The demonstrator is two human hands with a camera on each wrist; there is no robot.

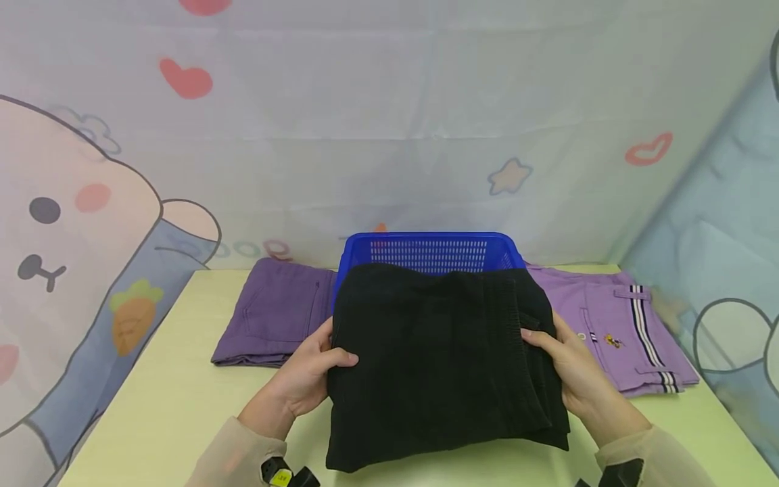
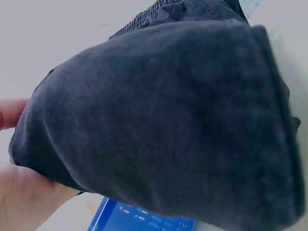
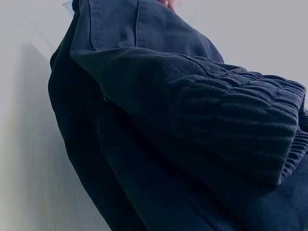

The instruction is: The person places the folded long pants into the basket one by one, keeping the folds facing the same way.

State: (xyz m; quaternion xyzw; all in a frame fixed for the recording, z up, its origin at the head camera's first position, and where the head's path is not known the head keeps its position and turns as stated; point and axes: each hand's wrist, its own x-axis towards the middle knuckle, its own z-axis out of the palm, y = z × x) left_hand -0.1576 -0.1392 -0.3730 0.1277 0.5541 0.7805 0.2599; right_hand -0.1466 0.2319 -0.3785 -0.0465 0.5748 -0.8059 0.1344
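Note:
Folded black trousers (image 1: pixel 426 365) with a ribbed elastic waistband (image 1: pixel 508 338) are held up above the table, in front of the blue basket. My left hand (image 1: pixel 307 372) grips their left edge, its thumb lying on the upper face. On the opposite edge, beside the waistband, my right hand (image 1: pixel 572 365) holds the cloth with its thumb on top. Most fingers of both hands are hidden behind the fabric. The left wrist view is filled mostly by the trousers (image 2: pixel 159 115); the gathered waistband (image 3: pixel 240 120) shows close up in the right wrist view.
A blue plastic basket (image 1: pixel 426 237) stands at the back, its front covered by the trousers. Left of it lies a folded dark purple garment (image 1: pixel 280 311). Folded lilac trousers (image 1: pixel 608 325) with striped trim lie at the right. A printed curtain (image 1: pixel 365 101) hangs behind the table.

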